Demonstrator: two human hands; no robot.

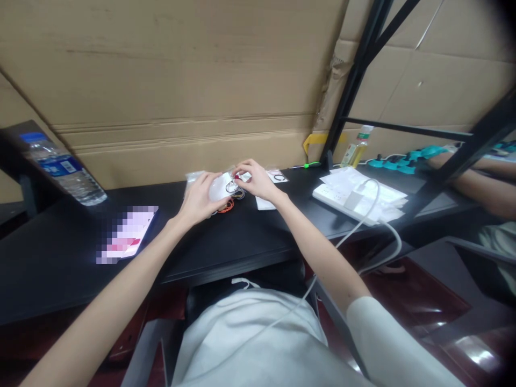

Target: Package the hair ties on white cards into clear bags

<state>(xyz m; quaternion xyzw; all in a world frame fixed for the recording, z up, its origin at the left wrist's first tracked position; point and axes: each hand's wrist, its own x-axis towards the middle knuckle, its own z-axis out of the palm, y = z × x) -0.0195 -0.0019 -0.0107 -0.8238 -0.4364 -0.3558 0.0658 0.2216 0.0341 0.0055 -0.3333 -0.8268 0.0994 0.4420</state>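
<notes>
Black desk (250, 247) against cardboard wall (181, 80); clear plastic water bottle (64, 171) at ten o'clock; left hand (199, 199) and right hand (258, 180) grasping small clear plastic bag (221, 187).

The person wears a light grey top with a short sleeve (387, 333). Both arms are bare. A thin white cable (282, 317) hangs across the top.

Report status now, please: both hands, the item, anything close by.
Left hand holds white pouch. Right hand pinches small ring at pouch. Loose bands beneath, on black table; bottle far left.
</notes>
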